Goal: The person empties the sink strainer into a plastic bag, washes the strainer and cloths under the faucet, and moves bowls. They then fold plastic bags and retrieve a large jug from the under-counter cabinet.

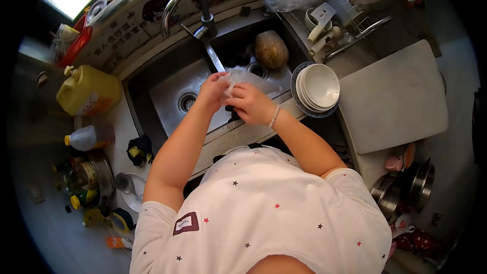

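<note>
At far left, a yellow jug [90, 90] stands upright on the tabletop [217, 148], just beside the sink [158, 87]. I suppose it is kept there to be within easy reach. Nearer to the person, a dark cloth [139, 150] lies crumpled.

The faucet [205, 31] is fixed behind the sink, and its spout is turned over the left basin, not toward the hands.

The left hand [212, 91] is above the middle of the sink, with fingers closed narrowly on a thin clear plastic [243, 77]. This plastic is between the two hands. The right hand [252, 104], with a bracelet [274, 115] on its wrist, meets it from the other side; its fingers are bent and seem to pinch it too, though their tips are partly hidden. Probably two hands are used because such soft film does not keep its shape alone.

Behind, in the right basin, a brown gourd [271, 49] rests near the drain [258, 70], where the walls can keep it from rolling away.

Further right, white bowls [322, 87] are nested in a wider dish [303, 105], perhaps to save space. Finally, a cutting board [398, 96] lies flat at the right.
</note>
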Demonstrator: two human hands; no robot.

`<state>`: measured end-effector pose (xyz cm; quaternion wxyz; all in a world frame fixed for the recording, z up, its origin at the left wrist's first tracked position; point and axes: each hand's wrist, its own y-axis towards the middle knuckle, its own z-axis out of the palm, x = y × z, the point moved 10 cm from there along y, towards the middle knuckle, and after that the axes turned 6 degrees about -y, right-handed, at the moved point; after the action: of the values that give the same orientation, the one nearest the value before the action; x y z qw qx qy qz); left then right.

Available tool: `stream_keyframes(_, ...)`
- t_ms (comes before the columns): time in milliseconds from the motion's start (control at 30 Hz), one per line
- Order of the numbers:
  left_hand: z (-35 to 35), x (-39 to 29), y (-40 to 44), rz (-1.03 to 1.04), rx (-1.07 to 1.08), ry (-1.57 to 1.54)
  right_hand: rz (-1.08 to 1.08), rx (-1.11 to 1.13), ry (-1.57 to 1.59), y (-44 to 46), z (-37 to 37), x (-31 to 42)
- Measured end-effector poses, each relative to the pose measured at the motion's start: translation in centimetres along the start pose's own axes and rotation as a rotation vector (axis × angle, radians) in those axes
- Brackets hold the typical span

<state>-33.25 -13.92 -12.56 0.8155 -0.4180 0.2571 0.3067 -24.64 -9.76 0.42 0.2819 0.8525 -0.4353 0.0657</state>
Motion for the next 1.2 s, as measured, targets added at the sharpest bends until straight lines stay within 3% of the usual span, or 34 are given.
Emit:
stream_keyframes(67, -0.6, -0.3, 0.7, 0.03, -0.033, 0.066, 0.248, -0.175, 0.31, -0.6, -1.4, -2.7)
stream_keyframes(133, -3.8, -3.5, 2.6, 0.389, -0.19, 0.479, 0.562, -0.272, 0.51, -1.7, -2.5, -5.4)
stream_keyframes(167, -4.7, -5.1, 2.7, 0.569, -0.269, 0.681, 0.58, -0.25, 0.418, -2.1, -2.1, -6.6)
stream_keyframes(233, -3.7, -6.5, 1.7, 0.769, -0.217, 1.123, 0.612, -0.199, 0.235, -3.1, -0.4, -9.5)
stream_keyframes(267, -3.1, -6.3, 0.9, 0.867, -0.191, 1.342, 0.675, -0.055, 0.223, -4.0, 1.2, -10.7)
stream_keyframes(367, -8.7, -1.1, 2.3, 0.381, -0.321, 1.704, 0.48, 0.089, -0.016, -4.8, 3.5, -10.5)
stream_keyframes(467, -15.8, 3.6, 5.4, 0.149, -0.247, 1.184, 0.47, 0.211, -0.069, -5.3, 4.9, -10.4)
stream_keyframes(567, -20.4, 4.7, 7.1, 0.227, -0.333, 0.819, 0.429, 0.148, 0.018, -4.0, 4.9, -10.4)
stream_keyframes(600, -18.8, 2.6, 4.6, 0.211, -0.45, 0.846, 0.41, 0.108, 0.083, -3.1, 4.7, -10.3)
stream_keyframes(667, -18.6, 1.2, 3.4, 0.129, -0.464, 0.553, 0.49, 0.057, 0.281, -1.5, 4.7, -11.0)
stream_keyframes(733, -15.9, -0.2, 0.7, -0.001, -0.473, 0.008, 0.548, 0.122, 0.38, 1.3, 5.2, -11.6)
stream_keyframes(967, -16.1, -3.4, -1.1, -0.015, -0.489, -0.263, 0.368, -0.011, 0.197, 15.7, 8.7, -15.3)
stream_keyframes(1100, -17.2, -3.8, -0.9, -0.078, -0.472, -0.415, 0.539, -0.041, 0.092, 21.0, 12.7, -19.9)
stream_keyframes(1200, -17.3, -4.6, 1.1, -0.097, -0.436, -0.468, 0.622, 0.185, 0.163, 21.3, 15.9, -19.6)
